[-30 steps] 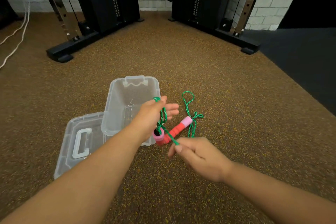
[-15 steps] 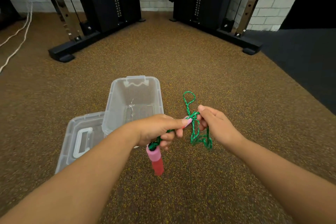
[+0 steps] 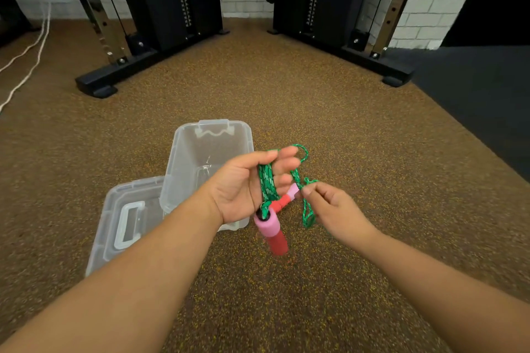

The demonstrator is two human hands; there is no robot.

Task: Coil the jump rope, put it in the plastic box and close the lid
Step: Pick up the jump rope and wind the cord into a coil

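The left hand (image 3: 243, 186), palm up with fingers loosely curled, serves as a spool for the rope (image 3: 266, 185), one handle (image 3: 272, 233) dangling below. Just right, the right hand (image 3: 334, 209) pinches a strand to feed the next loop. The box (image 3: 183, 169) sits open behind the left hand, lid (image 3: 114, 226) beside it.

Both forearms are bare from the frame's lower edge to the wrists, with no sleeves showing. The left hand (image 3: 243, 186) and right hand (image 3: 334, 209) wear no gloves, rings or watch.

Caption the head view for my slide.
Left hand holds green jump rope loops; right hand pinches a strand beside the open plastic box.
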